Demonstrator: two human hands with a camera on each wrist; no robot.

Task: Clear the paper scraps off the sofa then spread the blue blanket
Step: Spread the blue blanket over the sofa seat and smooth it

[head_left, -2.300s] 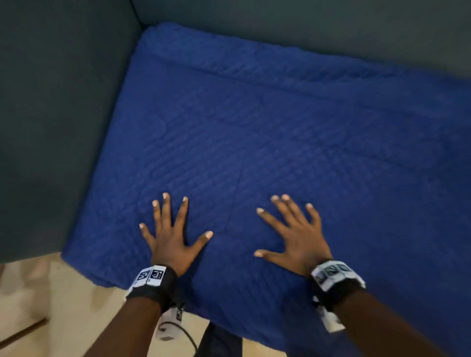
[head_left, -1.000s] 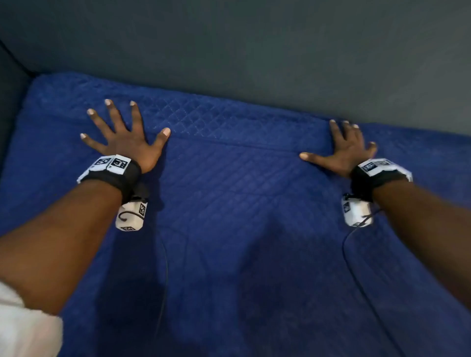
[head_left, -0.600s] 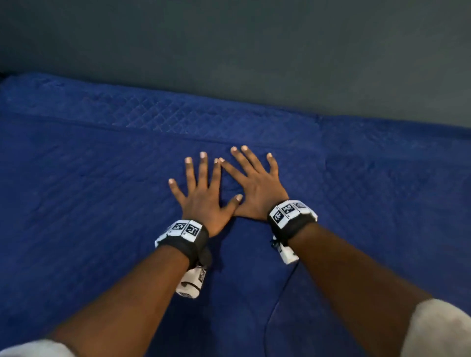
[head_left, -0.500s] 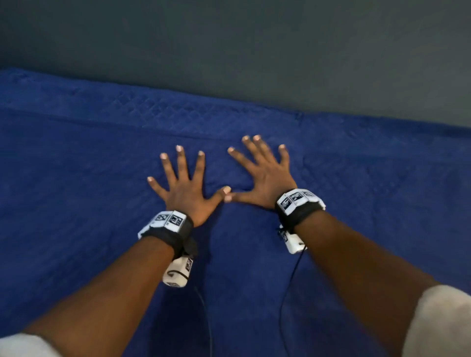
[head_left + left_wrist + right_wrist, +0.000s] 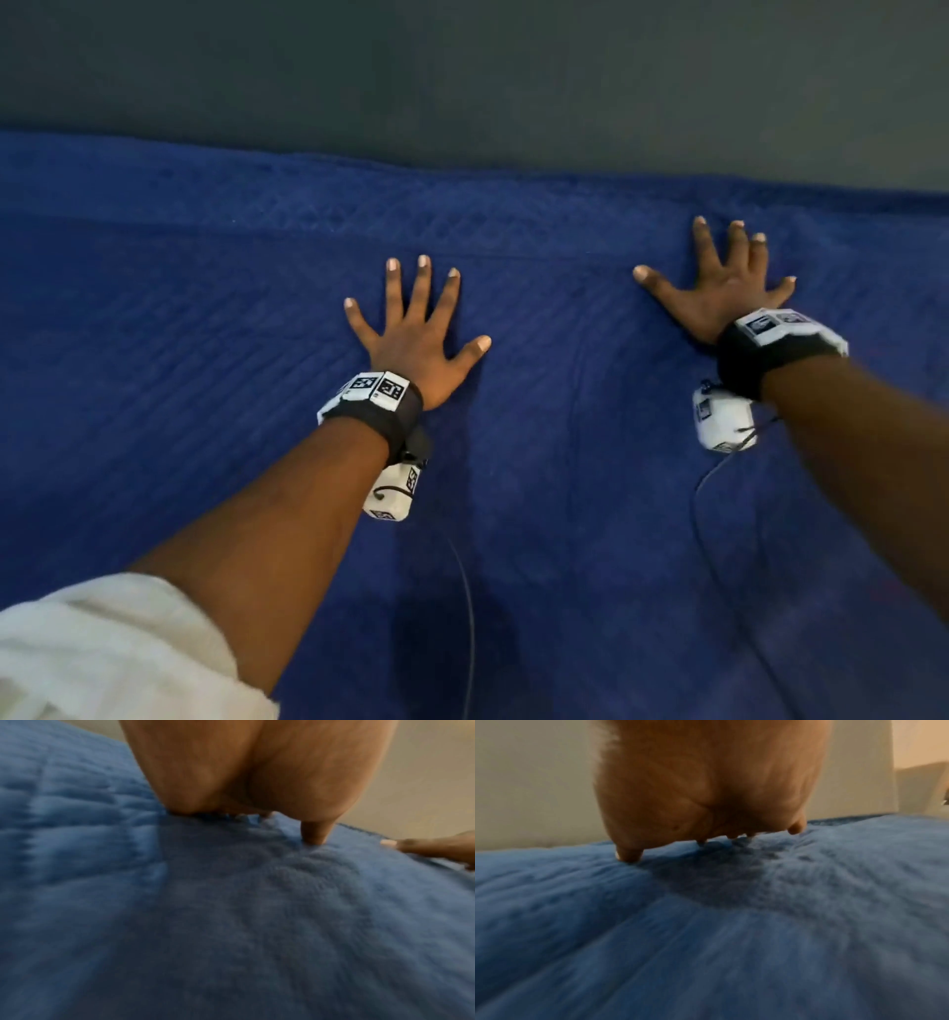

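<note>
Your blue blanket [image 5: 179, 411] lies spread flat, its long axis running left to right along the grey sofa backrest [image 5: 462, 77]. Its far edge meets the foot of the backrest, and both ends run past the sides of the head view. Your left hand [image 5: 418, 342] presses flat mid-blanket, grip released, fingers splayed toward the backrest. Your right hand [image 5: 719, 298] lies flat well to its right, grip also released, fingertips near the far edge. Open blanket lies between your hands and to the left.

Black left wristband [image 5: 382, 416] and right wristband [image 5: 760, 360], each topped with white marker tiles [image 5: 377, 388] printed with black square codes. White camera box [image 5: 391, 496] under each wrist, thin dark cable [image 5: 470, 616] trailing. Off-white sleeve [image 5: 118, 652] on left arm.
</note>
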